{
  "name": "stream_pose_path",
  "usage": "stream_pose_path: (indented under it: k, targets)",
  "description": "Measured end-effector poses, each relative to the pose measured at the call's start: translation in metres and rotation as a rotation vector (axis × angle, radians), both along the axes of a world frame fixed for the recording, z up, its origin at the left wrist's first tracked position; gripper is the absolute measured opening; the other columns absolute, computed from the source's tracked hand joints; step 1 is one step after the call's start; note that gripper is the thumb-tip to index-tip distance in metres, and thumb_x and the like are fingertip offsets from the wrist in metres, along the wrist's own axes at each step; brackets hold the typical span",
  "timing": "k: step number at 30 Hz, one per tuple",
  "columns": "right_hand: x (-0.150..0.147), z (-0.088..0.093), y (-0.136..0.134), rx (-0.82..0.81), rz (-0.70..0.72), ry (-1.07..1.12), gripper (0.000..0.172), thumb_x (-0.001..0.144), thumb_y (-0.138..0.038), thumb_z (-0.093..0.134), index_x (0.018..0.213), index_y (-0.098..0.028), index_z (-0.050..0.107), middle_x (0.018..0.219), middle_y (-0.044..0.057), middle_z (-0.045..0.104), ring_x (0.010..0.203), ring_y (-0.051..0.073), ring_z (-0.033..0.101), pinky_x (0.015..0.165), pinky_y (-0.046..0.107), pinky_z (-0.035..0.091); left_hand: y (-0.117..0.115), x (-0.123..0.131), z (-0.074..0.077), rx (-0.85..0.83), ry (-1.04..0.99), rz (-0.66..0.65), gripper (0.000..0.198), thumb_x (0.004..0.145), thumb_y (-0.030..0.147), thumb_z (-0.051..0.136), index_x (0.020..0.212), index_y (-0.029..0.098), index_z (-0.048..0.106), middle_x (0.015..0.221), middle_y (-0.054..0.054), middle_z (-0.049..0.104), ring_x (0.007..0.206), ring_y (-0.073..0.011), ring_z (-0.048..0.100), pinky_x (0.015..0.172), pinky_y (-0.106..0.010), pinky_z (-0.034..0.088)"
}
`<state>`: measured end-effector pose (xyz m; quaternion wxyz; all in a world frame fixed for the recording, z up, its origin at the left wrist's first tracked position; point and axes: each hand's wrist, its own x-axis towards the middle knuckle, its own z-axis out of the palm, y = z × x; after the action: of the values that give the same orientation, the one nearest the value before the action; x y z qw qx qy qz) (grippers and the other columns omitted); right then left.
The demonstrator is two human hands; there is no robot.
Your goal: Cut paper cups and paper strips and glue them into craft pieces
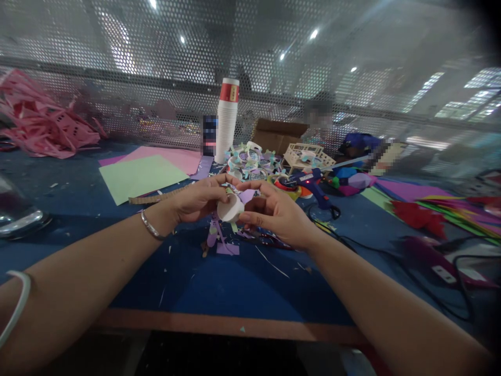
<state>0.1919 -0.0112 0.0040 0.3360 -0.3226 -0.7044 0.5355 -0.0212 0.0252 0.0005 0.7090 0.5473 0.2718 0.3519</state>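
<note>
Between my two hands is a small white paper cup piece [230, 208], tilted so that its round open side faces me. My left hand [205, 198] pinches its left edge, the thumb at the rim. Fingers of my right hand [272, 211] close on its right side, thumb low and fingertips above. A purple paper piece [247, 196] shows at the cup piece, beside my right fingers; whether it is stuck on cannot be told. Below my hands lie purple paper scraps [227, 248] on the blue table [219, 292].
Behind stand a tall stack of paper cups [227, 122] and a pile of decorated cup pieces [250, 161]. A hot glue gun [313, 185] with a cable lies right. Green paper [144, 175], pink strips [43, 117] and a glass vessel [19, 209] are left; a purple device [438, 261] lies right.
</note>
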Motion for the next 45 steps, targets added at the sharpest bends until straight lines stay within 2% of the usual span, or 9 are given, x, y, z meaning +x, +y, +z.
stream_pose_path:
  k: [4,10,16,21,26,32,38,42,45]
  targets:
    - [-0.001,0.001,-0.001,0.002,-0.004,-0.002,0.056,0.081,-0.038,0.08,0.125,-0.025,0.048,0.077,-0.002,0.066,0.068,0.014,0.062,0.063,0.029,0.052,-0.001,0.001,0.0,-0.001,0.005,-0.022,0.039,0.066,0.009,0.068,0.102,0.021,0.058,0.09,-0.001,0.066,0.072,-0.0128,0.06,0.061,-0.026,0.041]
    - [-0.001,0.001,-0.003,0.008,0.027,0.008,0.054,0.082,-0.036,0.079,0.125,-0.024,0.049,0.077,-0.001,0.066,0.068,0.014,0.062,0.064,0.028,0.053,-0.005,0.002,0.002,-0.018,0.001,-0.036,0.039,0.064,0.009,0.069,0.1,0.021,0.057,0.074,0.003,0.062,0.063,-0.0105,0.056,0.059,-0.025,0.041]
    - [0.0,0.001,-0.003,0.012,0.039,0.009,0.054,0.083,-0.036,0.079,0.126,-0.025,0.049,0.08,-0.001,0.066,0.072,0.015,0.062,0.065,0.029,0.053,-0.004,0.002,0.001,0.001,-0.016,-0.045,0.038,0.064,0.01,0.071,0.098,0.02,0.057,0.077,0.002,0.063,0.064,-0.0107,0.057,0.059,-0.024,0.042]
    - [0.002,-0.002,0.004,0.051,-0.07,0.056,0.057,0.081,-0.039,0.08,0.125,-0.024,0.047,0.083,0.0,0.067,0.069,0.014,0.062,0.064,0.029,0.051,0.002,0.002,-0.002,0.033,-0.053,0.087,0.041,0.065,0.011,0.074,0.102,0.02,0.059,0.081,0.002,0.065,0.066,-0.0106,0.059,0.059,-0.024,0.046]
    - [0.004,-0.002,0.008,0.074,-0.181,0.093,0.062,0.078,-0.04,0.081,0.127,-0.023,0.047,0.089,0.002,0.068,0.08,0.018,0.065,0.07,0.031,0.052,0.007,0.002,-0.006,0.084,-0.095,0.16,0.045,0.063,0.013,0.081,0.102,0.021,0.059,0.088,0.001,0.07,0.074,-0.0137,0.065,0.065,-0.027,0.051]
    - [0.006,-0.003,0.009,0.091,-0.241,0.093,0.054,0.077,-0.037,0.082,0.121,-0.022,0.054,0.085,-0.001,0.066,0.077,0.015,0.063,0.069,0.03,0.051,0.003,0.004,-0.005,0.074,-0.099,0.142,0.042,0.063,0.015,0.086,0.095,0.022,0.059,0.085,0.004,0.066,0.072,-0.0116,0.063,0.063,-0.025,0.046]
    - [0.007,0.0,0.009,0.074,-0.261,0.078,0.053,0.078,-0.038,0.081,0.119,-0.021,0.053,0.085,0.0,0.067,0.075,0.015,0.064,0.069,0.03,0.052,0.003,0.002,-0.003,0.025,-0.062,0.131,0.025,0.071,0.025,0.082,0.084,0.018,0.062,0.081,0.001,0.065,0.073,-0.012,0.061,0.068,-0.027,0.046]
    - [0.009,-0.001,0.01,0.087,-0.263,0.062,0.052,0.078,-0.038,0.081,0.119,-0.021,0.054,0.087,0.001,0.067,0.079,0.015,0.064,0.071,0.03,0.053,0.006,0.001,-0.006,0.092,0.033,0.081,0.024,0.072,0.022,0.082,0.089,0.015,0.068,0.087,-0.002,0.068,0.078,-0.0132,0.063,0.076,-0.029,0.048]
    - [0.011,-0.004,0.013,0.123,-0.289,0.055,0.05,0.08,-0.039,0.079,0.12,-0.021,0.055,0.094,0.003,0.068,0.084,0.017,0.066,0.075,0.031,0.055,0.01,0.001,-0.01,0.113,0.054,0.124,0.028,0.07,0.022,0.083,0.093,0.015,0.069,0.091,-0.004,0.07,0.081,-0.0146,0.064,0.076,-0.029,0.048]
